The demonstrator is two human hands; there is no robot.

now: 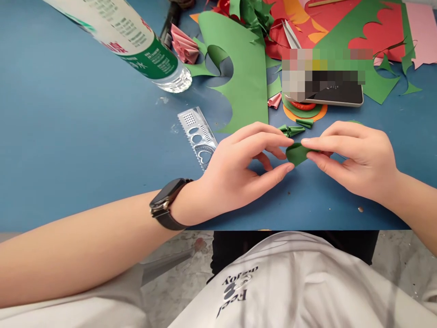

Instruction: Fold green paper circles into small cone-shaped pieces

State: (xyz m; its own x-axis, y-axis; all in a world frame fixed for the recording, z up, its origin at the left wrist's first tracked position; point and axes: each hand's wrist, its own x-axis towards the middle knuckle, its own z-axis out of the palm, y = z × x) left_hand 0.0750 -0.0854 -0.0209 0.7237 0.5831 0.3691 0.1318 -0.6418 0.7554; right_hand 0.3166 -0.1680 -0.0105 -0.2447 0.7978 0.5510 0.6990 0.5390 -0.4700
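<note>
Between my hands is a small green paper piece (296, 155), bent into a curve. My right hand (358, 157) pinches its right end between thumb and fingers. At its left edge, my left hand (244, 164) grips it lightly, the index fingertip above and the thumb below. Just beyond my fingertips lie folded green paper pieces (292, 131) and a small rolled green piece (304, 123). A clear plastic stencil ruler (198, 134) lies partly hidden behind my left hand.
A large water bottle (146, 50) stands at the back left. Cut green paper (247, 77), red paper (389, 32) and a pink folded piece (184, 44) cover the far side. Scissors (291, 34) lie among them, beside a phone (341, 95). The table's edge (307, 228) is near my body.
</note>
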